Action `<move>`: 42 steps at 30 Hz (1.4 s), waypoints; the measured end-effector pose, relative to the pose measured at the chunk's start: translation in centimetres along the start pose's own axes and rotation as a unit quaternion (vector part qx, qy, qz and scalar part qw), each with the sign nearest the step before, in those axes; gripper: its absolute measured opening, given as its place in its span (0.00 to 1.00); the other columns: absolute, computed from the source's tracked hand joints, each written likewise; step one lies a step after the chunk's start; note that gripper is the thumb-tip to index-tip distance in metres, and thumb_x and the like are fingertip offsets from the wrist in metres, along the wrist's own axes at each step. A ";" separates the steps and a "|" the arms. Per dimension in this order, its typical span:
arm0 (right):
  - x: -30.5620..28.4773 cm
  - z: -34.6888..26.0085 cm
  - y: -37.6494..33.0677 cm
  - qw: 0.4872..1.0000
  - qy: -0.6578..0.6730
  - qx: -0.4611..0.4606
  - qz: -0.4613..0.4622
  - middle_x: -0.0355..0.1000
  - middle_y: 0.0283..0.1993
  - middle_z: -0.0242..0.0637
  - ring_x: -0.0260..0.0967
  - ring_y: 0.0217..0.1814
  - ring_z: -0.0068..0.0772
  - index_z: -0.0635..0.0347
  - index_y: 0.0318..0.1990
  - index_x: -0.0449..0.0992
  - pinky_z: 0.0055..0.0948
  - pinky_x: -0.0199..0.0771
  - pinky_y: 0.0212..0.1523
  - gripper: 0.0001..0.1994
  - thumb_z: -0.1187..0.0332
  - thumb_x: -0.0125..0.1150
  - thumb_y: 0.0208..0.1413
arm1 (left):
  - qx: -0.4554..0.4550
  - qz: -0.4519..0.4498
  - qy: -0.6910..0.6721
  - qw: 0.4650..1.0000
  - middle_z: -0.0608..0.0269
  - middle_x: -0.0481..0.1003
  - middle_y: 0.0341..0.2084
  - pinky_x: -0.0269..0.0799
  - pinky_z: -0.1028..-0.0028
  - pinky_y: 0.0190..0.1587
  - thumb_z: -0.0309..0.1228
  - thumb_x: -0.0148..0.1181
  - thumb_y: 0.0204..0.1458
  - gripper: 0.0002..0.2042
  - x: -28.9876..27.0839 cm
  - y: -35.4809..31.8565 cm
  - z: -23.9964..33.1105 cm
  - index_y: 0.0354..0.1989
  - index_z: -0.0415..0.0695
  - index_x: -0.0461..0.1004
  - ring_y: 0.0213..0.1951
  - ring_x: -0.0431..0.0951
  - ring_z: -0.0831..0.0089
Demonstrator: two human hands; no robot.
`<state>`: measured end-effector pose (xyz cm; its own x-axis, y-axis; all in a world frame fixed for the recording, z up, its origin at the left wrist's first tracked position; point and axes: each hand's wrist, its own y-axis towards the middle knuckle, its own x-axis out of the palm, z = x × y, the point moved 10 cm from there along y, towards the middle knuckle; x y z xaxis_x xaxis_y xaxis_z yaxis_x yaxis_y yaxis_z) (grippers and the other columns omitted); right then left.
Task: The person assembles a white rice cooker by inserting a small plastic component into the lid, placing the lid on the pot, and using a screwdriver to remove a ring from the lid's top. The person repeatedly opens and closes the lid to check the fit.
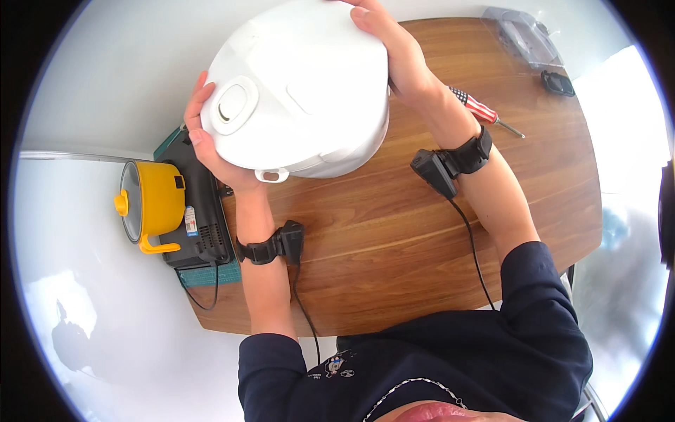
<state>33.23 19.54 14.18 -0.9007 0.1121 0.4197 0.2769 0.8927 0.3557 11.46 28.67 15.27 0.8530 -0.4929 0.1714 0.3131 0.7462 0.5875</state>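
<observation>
A bulky white rice cooker with a rounded lid and an oval vent is tilted above the far left of the table. My left hand grips its left side, fingers wrapped round the edge near the vent. On the opposite side, my right hand holds the upper right edge, its fingertips partly cut off by the picture's top. A small white loop juts from the cooker's lower edge, beside my left wrist. The cooker's underside is hidden.
On the left, a yellow pot with a glass lid rests on a black appliance over a green mat. A screwdriver lies right of my forearm on the wooden table. Clear plastic packaging and a small black object sit far right.
</observation>
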 end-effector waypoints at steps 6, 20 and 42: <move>0.0 0.5 -0.1 0.999 0.048 0.004 -0.001 0.69 0.61 0.41 0.64 0.63 0.33 0.60 0.71 0.60 0.33 0.65 0.65 0.26 0.57 0.46 0.72 | 0.017 0.001 0.010 1.000 0.48 0.65 0.67 0.75 0.56 0.65 0.53 0.39 0.64 0.28 -0.4 -0.1 0.1 0.58 0.42 0.69 0.65 0.72 0.56; 0.7 -0.3 -0.3 1.000 0.004 0.010 -0.006 0.66 0.66 0.45 0.63 0.67 0.36 0.62 0.73 0.58 0.35 0.64 0.68 0.28 0.56 0.44 0.73 | 0.034 -0.020 -0.014 0.999 0.50 0.61 0.68 0.70 0.56 0.67 0.53 0.42 0.64 0.27 -0.2 0.0 0.3 0.57 0.42 0.68 0.67 0.67 0.56; 1.0 -5.3 0.4 0.982 -0.185 -0.001 0.037 0.61 0.72 0.59 0.58 0.75 0.49 0.69 0.74 0.57 0.40 0.57 0.74 0.44 0.34 0.29 0.72 | -0.017 -0.015 0.066 0.998 0.50 0.68 0.66 0.66 0.65 0.67 0.49 0.33 0.70 0.27 1.2 2.4 4.1 0.58 0.39 0.72 0.64 0.70 0.62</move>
<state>34.24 17.67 19.20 -0.9380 0.3277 0.1130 0.3465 0.8755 0.3370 11.51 28.01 20.09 0.8901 -0.4533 0.0474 0.3509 0.7480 0.5633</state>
